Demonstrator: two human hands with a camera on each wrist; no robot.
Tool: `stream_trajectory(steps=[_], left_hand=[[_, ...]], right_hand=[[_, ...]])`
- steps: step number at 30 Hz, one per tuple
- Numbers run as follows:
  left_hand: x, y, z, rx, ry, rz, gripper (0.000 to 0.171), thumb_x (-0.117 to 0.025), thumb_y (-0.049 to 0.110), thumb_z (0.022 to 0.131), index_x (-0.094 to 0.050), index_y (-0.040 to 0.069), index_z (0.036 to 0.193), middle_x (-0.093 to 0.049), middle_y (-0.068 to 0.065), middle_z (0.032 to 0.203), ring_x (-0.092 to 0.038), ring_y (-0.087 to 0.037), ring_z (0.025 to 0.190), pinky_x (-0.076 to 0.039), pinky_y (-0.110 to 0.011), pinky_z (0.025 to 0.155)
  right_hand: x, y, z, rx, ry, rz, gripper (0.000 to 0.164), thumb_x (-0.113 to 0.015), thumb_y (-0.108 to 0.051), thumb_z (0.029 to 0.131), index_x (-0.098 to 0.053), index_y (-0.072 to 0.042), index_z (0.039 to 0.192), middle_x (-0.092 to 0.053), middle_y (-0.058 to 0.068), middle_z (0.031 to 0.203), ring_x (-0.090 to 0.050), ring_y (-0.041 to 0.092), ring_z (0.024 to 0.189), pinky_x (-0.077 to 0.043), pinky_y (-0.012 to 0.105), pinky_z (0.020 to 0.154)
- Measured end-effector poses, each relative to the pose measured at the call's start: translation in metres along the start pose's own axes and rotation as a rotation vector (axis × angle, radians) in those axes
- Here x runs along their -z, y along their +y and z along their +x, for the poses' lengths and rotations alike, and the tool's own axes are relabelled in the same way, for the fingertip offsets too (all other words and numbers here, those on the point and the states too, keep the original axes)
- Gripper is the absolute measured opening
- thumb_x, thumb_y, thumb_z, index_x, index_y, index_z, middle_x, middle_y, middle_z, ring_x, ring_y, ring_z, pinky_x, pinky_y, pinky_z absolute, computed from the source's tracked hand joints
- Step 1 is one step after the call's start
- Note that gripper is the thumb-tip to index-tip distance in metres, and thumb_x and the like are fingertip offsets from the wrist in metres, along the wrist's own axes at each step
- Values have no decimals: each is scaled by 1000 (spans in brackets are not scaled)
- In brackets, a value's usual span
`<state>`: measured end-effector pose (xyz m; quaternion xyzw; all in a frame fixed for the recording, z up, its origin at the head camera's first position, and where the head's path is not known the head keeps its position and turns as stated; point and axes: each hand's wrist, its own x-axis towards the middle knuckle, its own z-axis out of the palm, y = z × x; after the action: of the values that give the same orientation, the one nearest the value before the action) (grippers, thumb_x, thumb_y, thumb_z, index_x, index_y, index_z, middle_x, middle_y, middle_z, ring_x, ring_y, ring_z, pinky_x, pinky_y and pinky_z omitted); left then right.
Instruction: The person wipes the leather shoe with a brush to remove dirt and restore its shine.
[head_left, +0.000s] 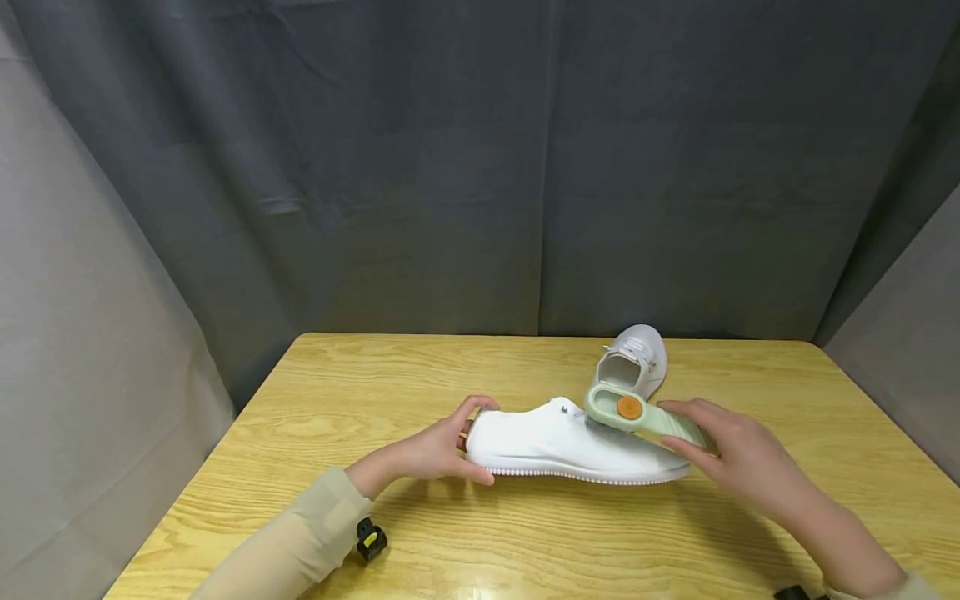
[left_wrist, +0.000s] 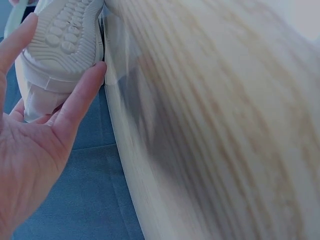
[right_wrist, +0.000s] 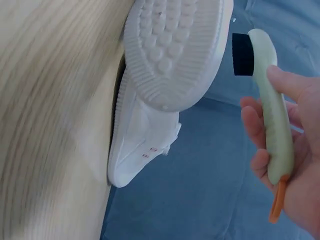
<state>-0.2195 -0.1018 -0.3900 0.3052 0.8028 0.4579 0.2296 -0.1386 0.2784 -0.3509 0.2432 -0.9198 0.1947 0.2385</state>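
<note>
My left hand [head_left: 431,450] grips a white shoe [head_left: 525,442] by its heel, fingers over the back and thumb low by the sole. The shoe is held above the table, its toe pointing right. Its patterned sole [left_wrist: 70,35] shows in the left wrist view. My right hand [head_left: 757,467] holds a pale green shoe brush [head_left: 678,423] by the handle, its orange round button facing up. In the right wrist view, black bristles [right_wrist: 243,55] face the shoe's upper side, and an orange loop [right_wrist: 278,200] hangs from the handle end. From the head, the brush overlaps the lace area.
A second white lace-up shoe [head_left: 651,343] stands farther back on the wooden table [head_left: 375,375], partly behind the brush. Dark grey curtain [head_left: 420,167] hangs behind the table's far edge, with lighter cloth [head_left: 90,333] at the left side.
</note>
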Motion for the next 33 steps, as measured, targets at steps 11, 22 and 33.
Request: stream_trajectory(steps=[11,22,33], left_hand=[[1,-2,1,-23,5,14,87,-83,13,79,-24,18,142,-53,-6,120,-62,-17,95,-50,-30,82],[0,0,2,-8,3,9,85,-83,13,79,-24,20,141,-52,-7,121,-61,-18,96,-50,-31,83],[0,-1,2,-5,5,17,86,-82,12,79,-24,18,142,-51,-7,122,-61,-19,97,-50,-30,83]], right_hand=[[-9,-31,-4,247,15,77,47,-84,-18,73,-66,-20,116,-62,-13,98,-52,-1,74,-42,15,61],[-7,-21,-11,92,-70,34,42,-82,-22,78,-66,-21,116,-64,-13,99,-54,0,77,-48,29,61],[6,7,-11,-112,-45,-5,39,-79,-20,82,-66,-9,118,-67,2,103,-61,18,84,-49,38,63]])
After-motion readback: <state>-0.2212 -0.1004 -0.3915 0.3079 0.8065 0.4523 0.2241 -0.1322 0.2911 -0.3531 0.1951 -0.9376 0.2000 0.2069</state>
